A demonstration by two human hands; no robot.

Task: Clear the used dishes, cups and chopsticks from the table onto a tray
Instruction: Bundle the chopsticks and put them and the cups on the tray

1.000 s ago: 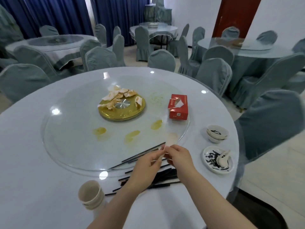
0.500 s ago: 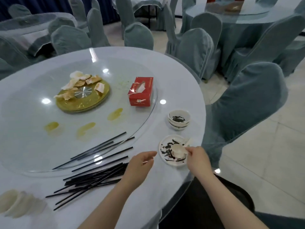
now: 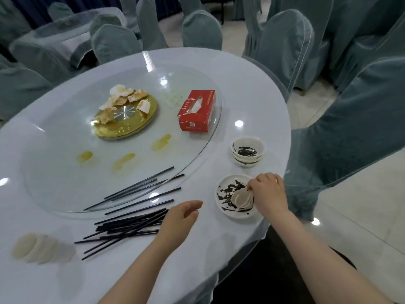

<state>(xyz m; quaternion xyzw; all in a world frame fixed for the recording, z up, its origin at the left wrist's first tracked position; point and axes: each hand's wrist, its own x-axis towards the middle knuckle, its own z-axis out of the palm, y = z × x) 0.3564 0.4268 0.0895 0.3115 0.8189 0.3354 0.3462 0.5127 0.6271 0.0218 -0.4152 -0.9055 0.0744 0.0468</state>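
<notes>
At the lower right of the frame, the right hand [image 3: 268,195] reaches over a small white plate [image 3: 228,210] smeared with dark sauce, its fingers curled and pinching the handle end of a white spoon [image 3: 241,197] that lies in the plate. The plate sits close to the table's [image 3: 230,249] near right edge. Just above it in the frame stands a stack of small white bowls [image 3: 248,153], the top one streaked with the same dark sauce; the bowls and the plate are apart.

The left hand [image 3: 179,218] hovers at lower center with fingers loosely extended toward the plate, holding nothing that can be seen. Its wrist lies next to the right ends of a loose pile of black chopsticks [image 3: 129,227] scattered on the white cloth; several more chopsticks [image 3: 140,186] rest partly on the rim of the glass turntable [image 3: 54,163].

At the lower left, a stack of pale cups [image 3: 37,247] lies on its side, blurred. On the turntable a gold center disc [image 3: 129,121] carries crumpled used napkins [image 3: 122,99], and a red tissue box [image 3: 197,110] sits toward the upper right of the glass. 3 yellowish smears [image 3: 123,161] mark the glass between the disc and the chopsticks. Grey-green covered chairs [image 3: 282,42] ring the table across the top and right of the frame.
</notes>
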